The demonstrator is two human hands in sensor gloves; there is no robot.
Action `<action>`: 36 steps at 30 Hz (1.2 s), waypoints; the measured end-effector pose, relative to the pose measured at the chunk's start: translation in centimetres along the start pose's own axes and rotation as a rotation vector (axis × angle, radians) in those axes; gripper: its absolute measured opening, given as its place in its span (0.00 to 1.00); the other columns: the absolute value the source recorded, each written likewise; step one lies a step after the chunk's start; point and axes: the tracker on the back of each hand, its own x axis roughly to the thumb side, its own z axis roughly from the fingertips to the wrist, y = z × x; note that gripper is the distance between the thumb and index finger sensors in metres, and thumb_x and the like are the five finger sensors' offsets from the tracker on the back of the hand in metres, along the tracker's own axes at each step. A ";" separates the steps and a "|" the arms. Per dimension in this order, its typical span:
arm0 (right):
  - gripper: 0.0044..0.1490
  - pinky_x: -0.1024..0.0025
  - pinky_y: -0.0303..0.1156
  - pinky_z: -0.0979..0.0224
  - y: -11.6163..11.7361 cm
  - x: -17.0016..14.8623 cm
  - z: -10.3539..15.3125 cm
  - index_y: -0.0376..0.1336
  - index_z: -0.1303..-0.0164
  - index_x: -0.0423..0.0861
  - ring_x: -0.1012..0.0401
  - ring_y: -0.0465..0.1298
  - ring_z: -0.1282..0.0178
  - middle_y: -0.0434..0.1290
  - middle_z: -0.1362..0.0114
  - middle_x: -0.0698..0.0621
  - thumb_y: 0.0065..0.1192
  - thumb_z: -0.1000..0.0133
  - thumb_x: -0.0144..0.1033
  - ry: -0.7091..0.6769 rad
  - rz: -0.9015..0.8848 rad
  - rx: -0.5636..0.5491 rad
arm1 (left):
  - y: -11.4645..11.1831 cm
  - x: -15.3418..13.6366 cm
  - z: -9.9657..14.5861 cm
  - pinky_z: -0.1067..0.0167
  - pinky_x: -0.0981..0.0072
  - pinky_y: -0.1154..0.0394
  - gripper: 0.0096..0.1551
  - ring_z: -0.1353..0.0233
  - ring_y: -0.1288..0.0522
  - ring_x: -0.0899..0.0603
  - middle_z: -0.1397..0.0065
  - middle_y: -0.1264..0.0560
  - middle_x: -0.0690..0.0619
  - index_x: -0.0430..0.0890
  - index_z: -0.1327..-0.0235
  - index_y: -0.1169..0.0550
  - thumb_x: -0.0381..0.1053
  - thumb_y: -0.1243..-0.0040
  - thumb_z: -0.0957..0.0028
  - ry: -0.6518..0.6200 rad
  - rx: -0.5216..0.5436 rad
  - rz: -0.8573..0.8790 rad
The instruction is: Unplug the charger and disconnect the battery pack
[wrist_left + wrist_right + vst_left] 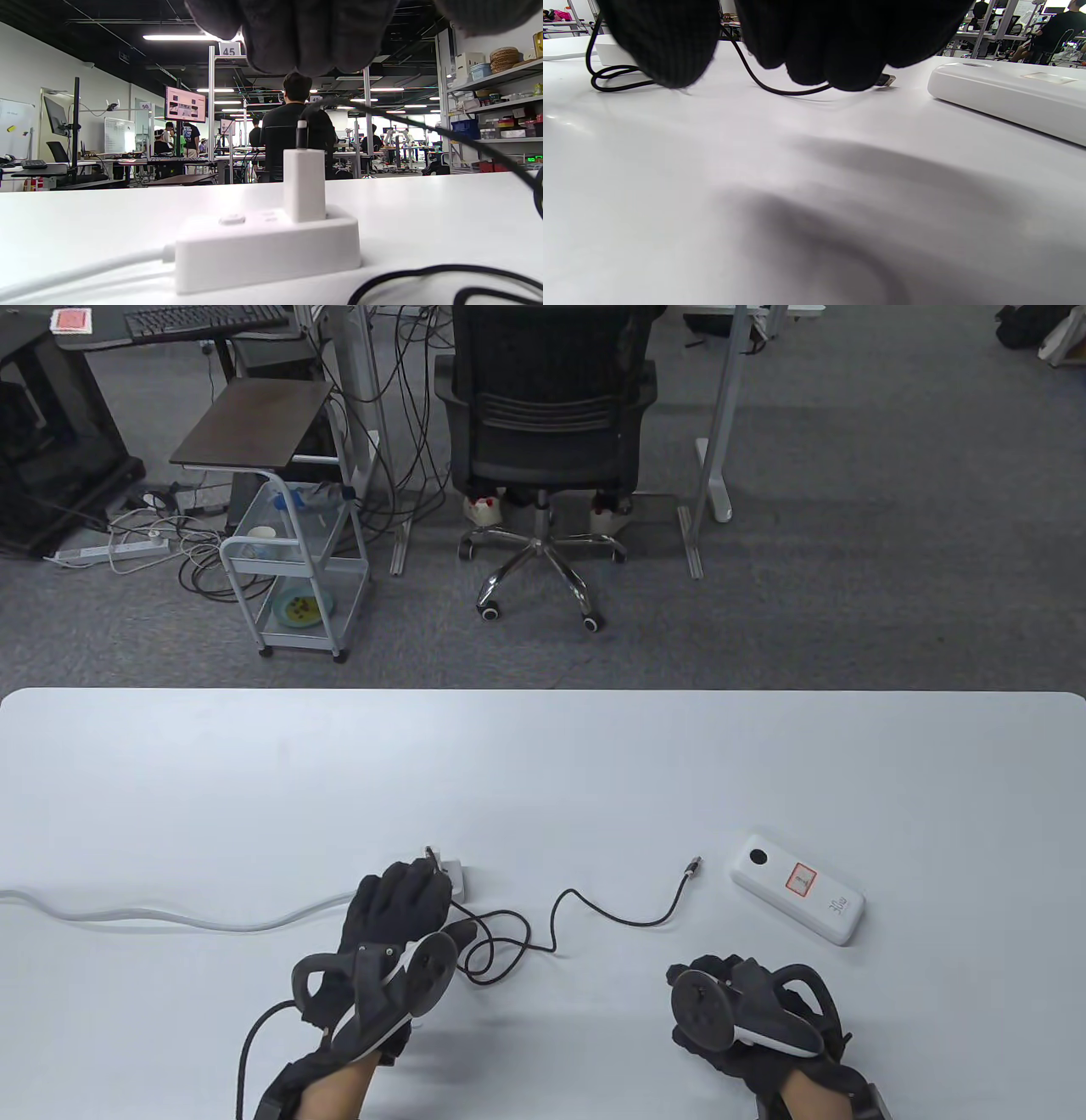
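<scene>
1. Gloved hands sit nearest the camera, low on the wide white surface (254,780). The left hand (399,916) reaches forward with its fingers spread loosely over the charger; the left wrist view shows the fingertips (297,38) hanging above it, not touching, holding nothing. The right hand (747,1001) rests near the front edge with fingers curled down, and nothing is in it.

2. Next in size, the battery pack (797,889), a smooth white slab lying flat to the right, well apart from the left hand. It looks rigid and a bit slick, probably the heaviest piece here. Its cable end is already out, so that half of the job looks done.

3. Over to the power strip (267,250), a white block with a thick white cord (170,914) running off to the left. It looks light enough to lift along with the charger, so I'd expect a hand pressing it down to help.

4. Now the black cable (594,909), thin and floppy, looped beside the left hand and trailing right to a free metal plug (694,866) lying near the battery pack without touching it. Its other end stands in the top of the charger.

5. Smallest of the lot, the charger (303,184), a hard white cube standing upright in the strip. Best hold, I'd say, is a pinch on its two flat sides, pulling straight up, not by the cable.
</scene>
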 end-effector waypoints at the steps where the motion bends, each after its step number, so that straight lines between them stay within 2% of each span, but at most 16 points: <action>1: 0.43 0.47 0.65 0.25 0.0 0.0 0.0 0.56 0.26 0.52 0.49 0.71 0.29 0.65 0.22 0.48 0.58 0.52 0.57 -0.001 0.005 -0.002 | -0.2 0.0 0.1 0.18 0.58 0.31 0.40 0.18 0.23 0.51 0.20 0.25 0.65 0.64 0.31 0.23 0.78 0.44 0.57 -0.009 -0.005 -0.006; 4: 0.43 0.47 0.65 0.25 0.0 0.0 0.0 0.56 0.26 0.52 0.49 0.71 0.29 0.65 0.22 0.48 0.58 0.52 0.57 0.000 0.008 -0.002 | -0.6 -0.3 0.2 0.17 0.59 0.32 0.42 0.17 0.23 0.51 0.19 0.26 0.65 0.64 0.30 0.24 0.79 0.44 0.58 -0.003 -0.021 -0.056; 5: 0.43 0.47 0.65 0.25 0.0 0.0 -0.1 0.56 0.26 0.52 0.49 0.71 0.29 0.65 0.22 0.48 0.58 0.52 0.57 0.002 0.006 -0.003 | -0.6 -0.5 0.1 0.19 0.60 0.30 0.41 0.20 0.22 0.51 0.21 0.24 0.64 0.63 0.32 0.22 0.78 0.42 0.60 0.010 -0.022 -0.066; 8: 0.43 0.47 0.65 0.25 0.0 0.0 -0.1 0.56 0.26 0.52 0.49 0.71 0.29 0.65 0.22 0.48 0.58 0.52 0.57 0.002 0.007 -0.002 | -1.2 -1.0 -0.1 0.17 0.58 0.32 0.43 0.17 0.24 0.50 0.19 0.26 0.64 0.64 0.29 0.24 0.80 0.45 0.59 0.025 -0.048 -0.041; 13: 0.43 0.47 0.65 0.25 0.0 0.0 -0.1 0.56 0.26 0.52 0.49 0.71 0.29 0.65 0.22 0.48 0.58 0.52 0.57 0.002 0.009 0.000 | -1.8 -1.3 -0.2 0.17 0.57 0.33 0.45 0.16 0.25 0.50 0.17 0.28 0.63 0.63 0.27 0.25 0.80 0.44 0.59 0.032 -0.099 -0.100; 22: 0.43 0.47 0.65 0.25 0.1 0.0 -0.1 0.56 0.26 0.52 0.49 0.71 0.29 0.65 0.22 0.48 0.58 0.52 0.57 0.001 0.009 -0.002 | -1.6 -2.2 -0.7 0.16 0.56 0.34 0.49 0.14 0.27 0.49 0.15 0.30 0.62 0.63 0.23 0.28 0.81 0.43 0.61 0.070 -0.122 -0.083; 27: 0.43 0.47 0.65 0.25 0.2 0.1 -0.1 0.56 0.26 0.52 0.49 0.71 0.29 0.65 0.22 0.48 0.58 0.52 0.57 -0.003 0.015 -0.001 | -1.8 -3.2 -1.9 0.15 0.55 0.36 0.53 0.12 0.30 0.48 0.13 0.33 0.61 0.62 0.20 0.32 0.81 0.42 0.62 0.106 -0.193 -0.129; 31: 0.44 0.47 0.65 0.25 0.3 0.2 -0.2 0.56 0.26 0.52 0.49 0.71 0.29 0.65 0.22 0.48 0.58 0.52 0.57 -0.009 0.024 0.004 | -2.1 -3.6 -3.0 0.14 0.52 0.38 0.59 0.10 0.33 0.46 0.10 0.37 0.60 0.61 0.15 0.39 0.83 0.43 0.63 0.143 -0.297 -0.166; 34: 0.44 0.47 0.65 0.25 0.4 0.2 -0.2 0.55 0.26 0.52 0.49 0.71 0.29 0.65 0.22 0.48 0.58 0.52 0.57 -0.009 0.030 0.013 | -2.5 -4.0 -3.7 0.14 0.52 0.38 0.60 0.10 0.35 0.46 0.10 0.38 0.59 0.61 0.14 0.40 0.82 0.42 0.63 0.155 -0.310 -0.170; 35: 0.44 0.47 0.65 0.25 0.4 0.2 -0.2 0.56 0.26 0.52 0.49 0.71 0.29 0.65 0.22 0.48 0.58 0.52 0.57 -0.009 0.031 0.015 | -2.7 -4.2 -4.0 0.16 0.47 0.39 0.60 0.10 0.35 0.44 0.10 0.38 0.60 0.64 0.16 0.41 0.85 0.47 0.66 0.158 -0.323 -0.181; 36: 0.43 0.47 0.65 0.25 0.4 0.2 -0.2 0.56 0.26 0.52 0.49 0.71 0.29 0.65 0.22 0.48 0.58 0.52 0.57 -0.010 0.030 0.017 | -2.8 -4.3 -4.3 0.13 0.52 0.38 0.60 0.09 0.35 0.46 0.10 0.38 0.59 0.60 0.14 0.41 0.82 0.42 0.63 0.159 -0.335 -0.195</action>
